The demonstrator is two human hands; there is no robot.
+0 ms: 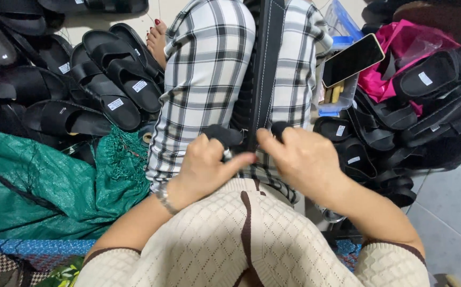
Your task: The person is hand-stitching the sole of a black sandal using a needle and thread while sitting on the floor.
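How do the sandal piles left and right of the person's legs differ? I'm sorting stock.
The left sandal pile lies mostly flat, soles down, beside a green mesh sack. The right sandal pile is jumbled, several tipped on edge, around a pink bag. Both are black with white labels.

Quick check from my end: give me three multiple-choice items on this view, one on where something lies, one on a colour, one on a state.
1. Where does the phone lie?
A. on a clear box right of the lap
B. on the green netting
C. on the tiled floor

2. What colour is the netting at the left?
A. red
B. green
C. white

3. How do the hands stand?
A. both flat and empty
B. both closed on a black strap piece
C. one raised away

Answers: 1 A, the phone rests atop the box; 2 B, it is plainly green; 3 B, left hand and right hand pinch the black strap piece at the lap.
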